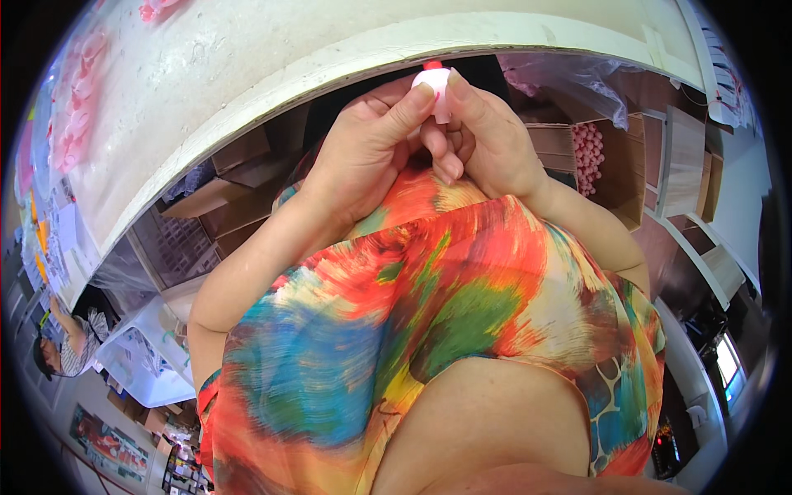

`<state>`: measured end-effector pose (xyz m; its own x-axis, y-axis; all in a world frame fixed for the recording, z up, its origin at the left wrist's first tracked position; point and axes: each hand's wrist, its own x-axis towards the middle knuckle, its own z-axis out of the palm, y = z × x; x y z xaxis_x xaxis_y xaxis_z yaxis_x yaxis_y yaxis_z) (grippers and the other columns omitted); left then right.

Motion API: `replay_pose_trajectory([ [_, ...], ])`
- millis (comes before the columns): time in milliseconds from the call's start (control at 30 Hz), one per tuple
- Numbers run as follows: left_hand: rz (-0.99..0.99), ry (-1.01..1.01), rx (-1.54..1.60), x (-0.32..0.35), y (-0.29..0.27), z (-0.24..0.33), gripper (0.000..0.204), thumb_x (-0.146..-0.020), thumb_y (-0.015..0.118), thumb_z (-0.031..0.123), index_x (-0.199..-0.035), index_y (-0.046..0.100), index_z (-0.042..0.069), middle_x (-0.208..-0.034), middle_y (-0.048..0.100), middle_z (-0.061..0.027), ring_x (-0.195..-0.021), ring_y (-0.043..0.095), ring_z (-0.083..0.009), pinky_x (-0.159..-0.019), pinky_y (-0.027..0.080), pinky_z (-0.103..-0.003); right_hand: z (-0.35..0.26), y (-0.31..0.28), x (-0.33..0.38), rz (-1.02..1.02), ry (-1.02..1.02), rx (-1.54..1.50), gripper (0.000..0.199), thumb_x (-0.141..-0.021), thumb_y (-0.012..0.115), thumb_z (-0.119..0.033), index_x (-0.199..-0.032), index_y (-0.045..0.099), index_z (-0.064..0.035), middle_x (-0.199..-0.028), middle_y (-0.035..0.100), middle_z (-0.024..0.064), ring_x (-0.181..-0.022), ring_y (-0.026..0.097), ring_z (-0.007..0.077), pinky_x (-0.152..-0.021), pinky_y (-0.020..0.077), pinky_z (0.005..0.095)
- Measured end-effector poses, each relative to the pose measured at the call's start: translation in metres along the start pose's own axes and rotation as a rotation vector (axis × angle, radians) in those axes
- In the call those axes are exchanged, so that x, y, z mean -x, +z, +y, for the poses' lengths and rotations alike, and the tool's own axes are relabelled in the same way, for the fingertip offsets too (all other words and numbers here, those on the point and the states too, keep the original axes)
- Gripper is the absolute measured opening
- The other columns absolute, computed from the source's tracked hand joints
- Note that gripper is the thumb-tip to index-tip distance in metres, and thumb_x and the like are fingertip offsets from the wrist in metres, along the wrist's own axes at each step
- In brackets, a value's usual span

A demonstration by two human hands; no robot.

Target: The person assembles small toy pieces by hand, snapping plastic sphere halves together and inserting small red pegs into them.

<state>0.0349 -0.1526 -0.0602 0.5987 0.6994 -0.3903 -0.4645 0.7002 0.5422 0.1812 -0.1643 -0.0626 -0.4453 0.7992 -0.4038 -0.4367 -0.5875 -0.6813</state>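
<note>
— So, fingers first. What's gripped?

— A small white piece (431, 83), pinched by both hands at once. The left thumb (418, 99) is laid on its front; the right thumb (459, 87) is set against its right side. Neither the left hand (371, 140) nor the right hand (499, 140) is opened out. Other fingers are curled underneath; their contact is partly hidden, can't be told.

— Nearer hand?

— Neither. Piece is centred between the two thumb tips, touched from both sides.

— Long axis?

— Pointed away from the body: red tip (433, 65) at the table side, pale lower end (442, 112) toward the chest, leaned slightly right. Tilt in depth can't be read.

— And around it?

— Held just short of the near edge of the white table (346, 37), in front of the patterned top (445, 280). To the right, a cardboard box (629, 169) is stocked with pink balls (586, 157); a clear bag (569, 74) is hung by the table edge. Far left, pink pieces (78, 107) are strewn on the table.
</note>
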Motion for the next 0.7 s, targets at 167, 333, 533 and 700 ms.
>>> replay_pose_trajectory([
  [167, -0.013, 0.013, 0.017, 0.002, -0.004, -0.002, 0.026, -0.087, 0.049, 0.025, -0.088, 0.052, -0.001, -0.065, 0.056, -0.0091, -0.059, 0.056, -0.0186, -0.061, 0.048, -0.029, 0.004, 0.006, 0.002, 0.011, -0.027, -0.059, 0.039, -0.087, 0.044, -0.044, -0.079, 0.046, -0.0056, -0.062, 0.049, 0.0022, -0.045, 0.045, 0.0072, -0.042, 0.0387, 0.0183],
  [333, -0.037, 0.024, -0.005, -0.001, -0.002, -0.002, 0.022, -0.087, 0.05, 0.019, -0.091, 0.053, -0.002, -0.07, 0.056, -0.0082, -0.06, 0.056, -0.0184, -0.062, 0.048, -0.03, 0.003, 0.002, 0.002, 0.026, -0.036, -0.097, 0.041, -0.088, 0.04, -0.044, -0.081, 0.05, -0.0049, -0.061, 0.049, 0.0014, -0.044, 0.043, 0.0074, -0.042, 0.0366, 0.0189],
  [533, -0.04, 0.038, -0.018, -0.002, -0.001, -0.004, 0.019, -0.086, 0.051, 0.015, -0.091, 0.053, -0.003, -0.071, 0.056, -0.0081, -0.063, 0.057, -0.0181, -0.063, 0.048, -0.029, -0.004, -0.008, 0.004, -0.062, 0.046, -0.112, 0.041, -0.087, 0.042, -0.045, -0.086, 0.052, -0.0047, -0.066, 0.051, 0.0014, -0.051, 0.045, 0.0083, -0.048, 0.038, 0.0191],
  [700, -0.043, 0.148, -0.212, 0.021, 0.009, -0.002, 0.037, -0.079, 0.058, 0.003, -0.115, 0.049, -0.001, -0.09, 0.059, -0.0079, -0.073, 0.058, -0.0136, -0.073, 0.048, -0.026, -0.007, 0.0, 0.026, -0.111, -0.095, 0.125, 0.031, -0.086, 0.052, -0.03, -0.102, 0.05, -0.0038, -0.076, 0.054, 0.0017, -0.06, 0.047, 0.005, -0.054, 0.0391, 0.0168],
])
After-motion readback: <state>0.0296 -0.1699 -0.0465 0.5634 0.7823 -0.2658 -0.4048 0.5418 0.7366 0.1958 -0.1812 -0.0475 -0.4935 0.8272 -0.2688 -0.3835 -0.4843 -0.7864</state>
